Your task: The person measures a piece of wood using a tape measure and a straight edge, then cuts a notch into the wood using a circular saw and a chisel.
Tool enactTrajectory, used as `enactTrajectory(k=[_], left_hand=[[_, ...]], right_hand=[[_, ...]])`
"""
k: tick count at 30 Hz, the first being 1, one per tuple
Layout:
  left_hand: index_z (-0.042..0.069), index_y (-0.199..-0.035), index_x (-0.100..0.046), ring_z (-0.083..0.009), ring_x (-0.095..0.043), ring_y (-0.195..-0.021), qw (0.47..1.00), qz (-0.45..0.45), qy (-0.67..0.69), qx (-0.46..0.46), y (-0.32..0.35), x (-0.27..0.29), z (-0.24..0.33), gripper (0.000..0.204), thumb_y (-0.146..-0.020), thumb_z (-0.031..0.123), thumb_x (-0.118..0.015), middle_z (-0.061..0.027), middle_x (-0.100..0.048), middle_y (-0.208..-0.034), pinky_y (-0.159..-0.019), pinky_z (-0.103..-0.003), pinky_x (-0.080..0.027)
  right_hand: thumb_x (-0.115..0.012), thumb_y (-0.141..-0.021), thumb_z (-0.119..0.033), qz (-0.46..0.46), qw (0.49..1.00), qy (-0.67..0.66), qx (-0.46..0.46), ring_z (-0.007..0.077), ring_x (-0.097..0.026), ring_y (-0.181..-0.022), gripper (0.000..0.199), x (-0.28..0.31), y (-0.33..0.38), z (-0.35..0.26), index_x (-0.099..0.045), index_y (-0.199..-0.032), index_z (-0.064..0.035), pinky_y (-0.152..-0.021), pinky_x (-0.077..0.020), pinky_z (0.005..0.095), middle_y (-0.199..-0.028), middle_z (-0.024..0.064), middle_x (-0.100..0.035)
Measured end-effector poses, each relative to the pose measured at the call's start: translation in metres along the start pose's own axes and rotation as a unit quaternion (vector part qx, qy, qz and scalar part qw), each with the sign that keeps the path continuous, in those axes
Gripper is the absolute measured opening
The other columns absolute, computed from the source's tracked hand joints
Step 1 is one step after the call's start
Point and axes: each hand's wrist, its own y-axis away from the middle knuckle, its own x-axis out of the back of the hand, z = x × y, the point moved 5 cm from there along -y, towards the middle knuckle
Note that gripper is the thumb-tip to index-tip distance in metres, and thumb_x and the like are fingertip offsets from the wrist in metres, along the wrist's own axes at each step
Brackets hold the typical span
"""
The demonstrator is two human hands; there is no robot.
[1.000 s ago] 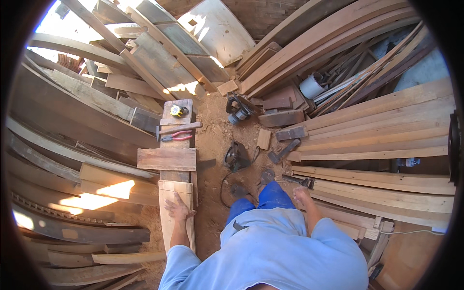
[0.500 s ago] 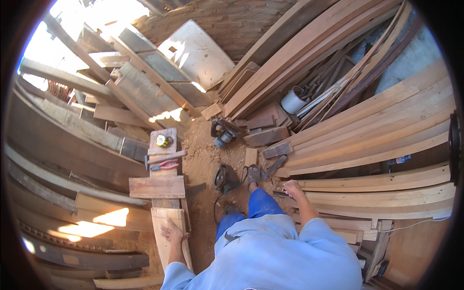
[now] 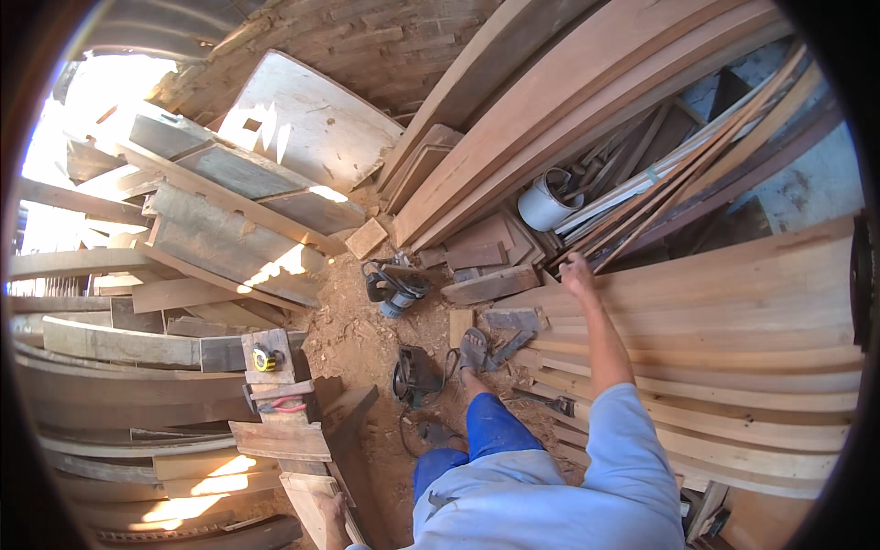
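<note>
My left hand rests on a pale board lying on the narrow wooden bench at lower left; its fingers look laid out on the wood. On the bench beyond it are a short brown plank set crosswise, red-handled pliers, a hammer and a yellow tape measure. Out to the right, my right hand has its fingers closed at the near ends of a bundle of long thin wood strips. Whatever is in its grip is too small to make out.
Long curved boards are stacked on the right under my arm. A white bucket stands by the strips. On the sawdust-covered floor sit a grey-and-black power tool and a black corded one. A white panel leans at the back.
My right hand has moved forward, from beside the board stack to the ends of the thin strips. The view has turned; my left hand stays on the pale board.
</note>
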Motion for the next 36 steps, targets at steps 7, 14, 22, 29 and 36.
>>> enactTrajectory(k=[7, 14, 22, 29, 36], left_hand=[[0.001, -0.159, -0.034, -0.0514, -0.03, -0.148, 0.856, 0.244, -0.296, -0.347, 0.113, -0.039, 0.188, 0.097, -0.08, 0.037, -0.076, -0.0411, -0.035, -0.156, -0.121, -0.062, -0.026], [-0.005, -0.16, -0.028, -0.0491, -0.03, -0.151, 0.869, 0.265, -0.327, -0.26, -0.012, 0.021, 0.267, 0.116, -0.079, 0.058, -0.081, -0.0401, -0.025, -0.162, -0.127, -0.053, -0.023], [-0.003, -0.158, -0.015, -0.0219, -0.058, -0.097, 0.952, -0.003, -0.039, -0.304, -0.071, 0.003, 0.272, 0.092, -0.092, 0.015, -0.077, -0.0141, -0.056, -0.123, -0.078, -0.033, -0.053], [-0.004, -0.151, -0.032, -0.0329, -0.059, -0.111, 0.938, 0.043, -0.22, -0.263, -0.05, 0.006, 0.294, 0.083, -0.089, 0.028, -0.077, -0.0234, -0.058, -0.128, -0.094, -0.042, -0.051], [-0.008, -0.146, -0.043, -0.0498, -0.045, -0.136, 0.925, 0.079, -0.296, -0.223, -0.101, 0.031, 0.245, 0.084, -0.086, 0.042, -0.074, -0.0373, -0.048, -0.143, -0.117, -0.054, -0.036]], right_hand=[[-0.064, -0.096, -0.027, 0.022, 0.997, 0.061, -0.045, 0.0463, -0.062, -0.12, 0.048, 0.041, -0.088, 0.019, -0.056, -0.133, 0.0025, -0.105, -0.0491, 0.0486, -0.127, 0.0306, -0.065], [-0.071, -0.092, -0.026, 0.017, 0.993, 0.073, -0.096, 0.0503, -0.059, -0.124, 0.059, 0.049, -0.168, 0.015, -0.049, -0.141, -0.0018, -0.106, -0.0481, 0.054, -0.131, 0.0319, -0.063], [-0.074, -0.089, -0.026, 0.05, 0.986, 0.157, -0.025, 0.0491, -0.05, -0.135, 0.077, 0.03, -0.262, 0.031, -0.037, -0.151, 0.0028, -0.115, -0.0411, 0.0528, -0.144, 0.0333, -0.052], [-0.069, -0.091, -0.026, 0.034, 0.957, 0.257, 0.127, 0.0443, -0.055, -0.131, 0.054, 0.002, -0.334, 0.075, -0.057, -0.137, -0.0016, -0.113, -0.0427, 0.0515, -0.136, 0.0254, -0.062], [-0.063, -0.093, -0.026, 0.056, 0.915, 0.326, 0.231, 0.0435, -0.058, -0.129, 0.042, -0.013, -0.351, 0.094, -0.066, -0.13, -0.0044, -0.111, -0.0445, 0.0509, -0.134, 0.0228, -0.065]])
